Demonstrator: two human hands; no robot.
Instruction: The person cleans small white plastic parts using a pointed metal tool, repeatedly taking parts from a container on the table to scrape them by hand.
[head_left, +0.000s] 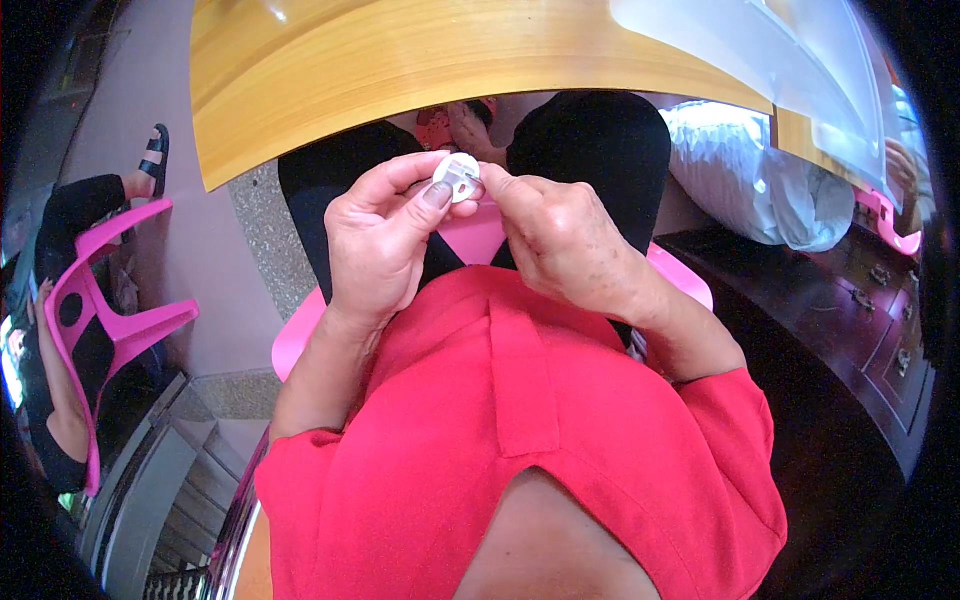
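Note:
A small round white plastic piece (459, 170) with cut-out openings is held up above my lap, just short of the table edge. My left hand (385, 225) pinches it between thumb and fingers, the thumb lying across its lower left. My right hand (565, 230) meets the piece at its right side, index finger bent and fingertips close together against it. Whether the right fingers grip something small there is hidden by the hand itself.
A wooden table (420, 70) spans the front, with a translucent plastic bin (760, 60) at its right. Beyond my right knee stands a white plastic sack (745, 180). A person sits on a pink chair (110, 300) at the left. Dark wooden furniture (850, 320) stands right.

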